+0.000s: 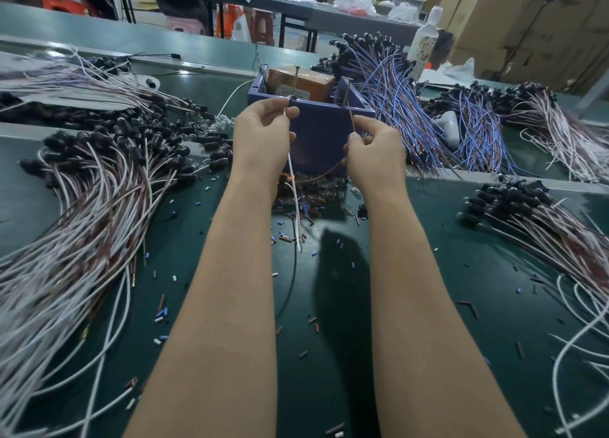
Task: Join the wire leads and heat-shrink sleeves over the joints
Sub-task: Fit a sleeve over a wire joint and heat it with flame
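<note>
Left hand (263, 134) is pinching a white wire (298, 220) in front of the blue box (316, 131), and right hand (374, 152) is pinching a brown wire (352, 119). Holding both tips steady and level is probably helping them join cleanly.

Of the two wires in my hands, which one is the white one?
The white wire is the one pinched in your left hand, hanging down in front of you. Your right hand holds the brown wire.
</note>
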Available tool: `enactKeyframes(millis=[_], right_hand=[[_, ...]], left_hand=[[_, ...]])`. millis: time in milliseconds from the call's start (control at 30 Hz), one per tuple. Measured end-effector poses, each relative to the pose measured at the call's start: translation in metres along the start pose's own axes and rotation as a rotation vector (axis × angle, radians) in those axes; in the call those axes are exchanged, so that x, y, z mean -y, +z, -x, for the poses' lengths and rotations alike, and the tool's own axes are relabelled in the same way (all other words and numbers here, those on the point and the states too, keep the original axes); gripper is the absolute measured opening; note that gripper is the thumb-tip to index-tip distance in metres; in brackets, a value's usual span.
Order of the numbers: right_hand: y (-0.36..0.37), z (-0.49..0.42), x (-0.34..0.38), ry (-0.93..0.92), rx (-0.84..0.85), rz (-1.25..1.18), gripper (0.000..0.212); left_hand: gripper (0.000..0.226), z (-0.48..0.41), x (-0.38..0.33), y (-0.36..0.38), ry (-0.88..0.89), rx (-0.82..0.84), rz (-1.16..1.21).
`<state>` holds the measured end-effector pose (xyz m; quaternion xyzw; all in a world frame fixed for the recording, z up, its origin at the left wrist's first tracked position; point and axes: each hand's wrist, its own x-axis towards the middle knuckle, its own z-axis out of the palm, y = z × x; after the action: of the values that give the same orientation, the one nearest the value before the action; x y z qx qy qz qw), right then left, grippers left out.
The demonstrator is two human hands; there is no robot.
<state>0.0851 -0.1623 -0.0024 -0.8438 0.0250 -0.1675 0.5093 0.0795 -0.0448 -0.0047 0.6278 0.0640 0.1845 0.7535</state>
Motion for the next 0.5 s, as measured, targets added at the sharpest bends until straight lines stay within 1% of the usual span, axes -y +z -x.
enactKeyframes(millis=[300, 500], right_hand=[[0.0004, 0.0009, 0.0004, -0.009, 0.012, -0.004, 0.037], [0.0010, 0.0006, 0.0001, -0.009, 0.010, -0.010, 0.037]], left_hand=[[0.025, 0.0010, -0.0013, -0.0002, -0.006, -0.033, 0.035], [0.025, 0.0023, -0.0005, 0.0005, -0.028, 0.009, 0.026]])
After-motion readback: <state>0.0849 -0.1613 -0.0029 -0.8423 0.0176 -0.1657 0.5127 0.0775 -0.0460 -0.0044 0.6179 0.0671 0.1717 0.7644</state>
